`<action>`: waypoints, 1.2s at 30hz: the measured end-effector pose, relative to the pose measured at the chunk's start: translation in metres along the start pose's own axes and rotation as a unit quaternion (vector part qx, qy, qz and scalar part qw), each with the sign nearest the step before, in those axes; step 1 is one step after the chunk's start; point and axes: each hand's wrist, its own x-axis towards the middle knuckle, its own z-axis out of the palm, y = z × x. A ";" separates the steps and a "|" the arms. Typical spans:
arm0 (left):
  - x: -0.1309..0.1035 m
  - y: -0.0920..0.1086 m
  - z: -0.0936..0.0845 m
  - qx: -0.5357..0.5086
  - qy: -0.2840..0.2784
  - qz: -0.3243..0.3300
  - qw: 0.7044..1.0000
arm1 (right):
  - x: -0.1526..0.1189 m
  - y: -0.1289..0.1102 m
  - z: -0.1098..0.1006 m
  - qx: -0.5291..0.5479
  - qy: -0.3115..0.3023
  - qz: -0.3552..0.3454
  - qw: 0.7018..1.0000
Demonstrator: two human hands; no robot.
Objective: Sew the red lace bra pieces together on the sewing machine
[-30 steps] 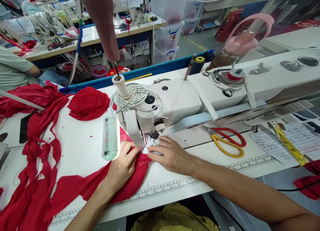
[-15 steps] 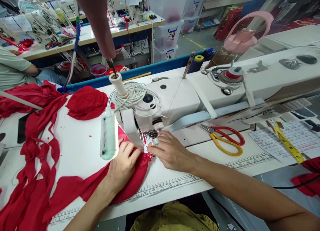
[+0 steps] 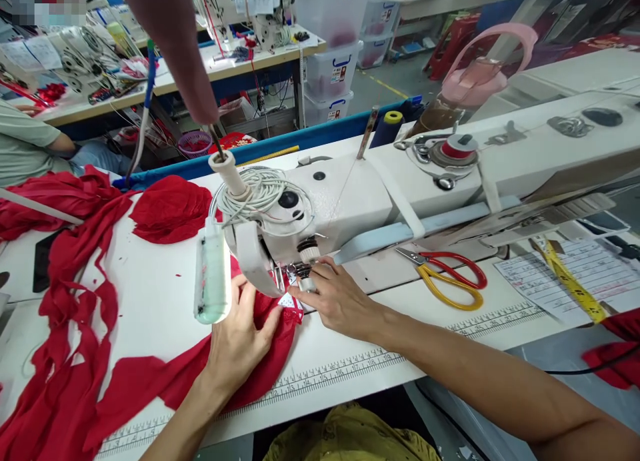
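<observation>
Red fabric lies under the needle end of a white sewing machine. A white dotted piece and a lacy red edge show beside the presser foot. My left hand rests on the red fabric left of the needle, fingers spread and thumb apart. My right hand is close against the presser foot from the right, its fingers bent together. Its fingertips are partly behind the machine's knob, so what they pinch is hidden.
Red strips and a round red stack lie at left. Red-and-yellow-handled scissors, a written sheet and a yellow tape measure are right. A printed ruler runs along the front edge. Someone's sleeve shows far left.
My left thumb and fingers have drawn back from the needle and spread apart, uncovering more of the white dotted piece. My right hand stays by the presser foot. The view has shifted slightly.
</observation>
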 end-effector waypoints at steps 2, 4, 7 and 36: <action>0.002 0.001 0.000 0.024 0.014 -0.002 1.000 | 0.000 0.000 -0.001 0.006 -0.009 0.001 1.000; 0.002 0.002 0.001 0.042 0.016 0.033 0.998 | -0.001 0.000 -0.001 0.005 -0.010 0.004 1.000; -0.001 0.002 0.004 0.079 -0.006 0.099 0.992 | -0.002 0.000 0.000 0.000 -0.009 0.010 1.000; -0.005 0.000 0.011 0.082 -0.013 0.135 0.987 | -0.002 0.001 0.000 -0.015 -0.028 0.012 0.999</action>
